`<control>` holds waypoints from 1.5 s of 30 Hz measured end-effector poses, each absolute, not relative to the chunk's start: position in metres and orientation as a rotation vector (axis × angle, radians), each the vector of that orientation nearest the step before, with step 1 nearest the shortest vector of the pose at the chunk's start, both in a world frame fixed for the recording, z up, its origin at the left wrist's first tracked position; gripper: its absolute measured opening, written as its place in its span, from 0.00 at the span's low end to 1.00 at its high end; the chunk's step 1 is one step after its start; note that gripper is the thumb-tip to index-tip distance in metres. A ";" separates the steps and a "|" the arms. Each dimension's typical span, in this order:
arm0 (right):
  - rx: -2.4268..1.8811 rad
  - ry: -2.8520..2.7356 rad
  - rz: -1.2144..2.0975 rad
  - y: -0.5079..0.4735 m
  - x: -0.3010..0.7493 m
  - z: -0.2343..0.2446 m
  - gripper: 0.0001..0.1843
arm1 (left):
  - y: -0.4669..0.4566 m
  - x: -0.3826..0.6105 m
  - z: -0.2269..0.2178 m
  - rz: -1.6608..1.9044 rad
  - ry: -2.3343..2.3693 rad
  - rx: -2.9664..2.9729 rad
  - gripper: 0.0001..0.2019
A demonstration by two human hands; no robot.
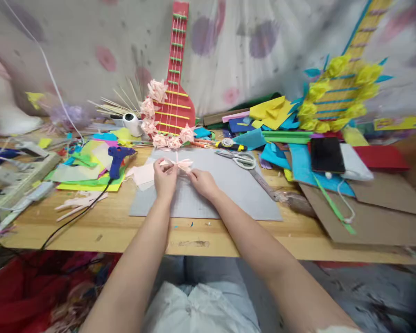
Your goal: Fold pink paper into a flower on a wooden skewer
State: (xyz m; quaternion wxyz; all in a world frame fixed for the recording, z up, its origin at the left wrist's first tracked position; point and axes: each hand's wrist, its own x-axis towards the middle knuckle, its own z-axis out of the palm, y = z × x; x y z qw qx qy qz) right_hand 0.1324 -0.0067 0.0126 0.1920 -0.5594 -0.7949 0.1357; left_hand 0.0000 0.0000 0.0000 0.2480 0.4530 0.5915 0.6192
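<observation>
"What was behind the workspace?"

"A pale sheet point(249, 64) with pink and purple spots hung behind a wooden table point(90, 233). A red cardboard lute point(182, 108), trimmed with pink paper roses point(157, 90), leaned upright there, and a yellow one point(339, 99) with yellow flowers stood to the right."

"And where was the piece being worked on?"

"The light pink paper piece point(183, 164) was between the two hands, over the far part of a grey cutting mat point(194, 203). I couldn't tell whether it touched the mat."

"How was it gripped?"

"The left hand point(164, 178) had thumb and fingers drawn together on its left part. The right hand point(204, 182) was mostly curled, its thumb and forefinger pinched at the lower right edge."

"What lay close by?"

"Pale pink paper sheets point(142, 175) lay just left of the left hand, partly on the mat. Farther left, a blue glue gun point(117, 159) rested on a stack of coloured paper point(86, 173). Grey-handled scissors point(244, 161) lay right of the right hand, near a metal ruler point(263, 185) that slanted across the mat's right edge."
</observation>
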 end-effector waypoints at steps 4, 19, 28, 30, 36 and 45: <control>-1.610 -2.181 0.386 -0.003 0.136 0.010 0.21 | 0.002 -0.001 -0.004 1.660 1.664 1.322 0.23; -1.462 -2.076 0.525 -0.002 0.144 0.012 0.15 | 0.008 -0.010 -0.006 1.752 1.736 1.219 0.20; -1.097 -1.890 1.203 0.013 0.180 0.026 0.15 | 0.019 -0.023 -0.012 1.841 1.565 0.963 0.18; -1.143 -1.671 1.190 0.019 0.184 0.025 0.13 | 0.017 -0.020 -0.010 1.777 1.572 1.041 0.19; -1.387 -1.616 0.883 0.020 0.170 0.013 0.13 | 0.014 -0.012 -0.014 1.455 1.449 1.400 0.19; -1.607 -1.883 0.561 0.008 0.150 0.002 0.14 | 0.015 -0.012 -0.018 1.380 1.484 1.493 0.23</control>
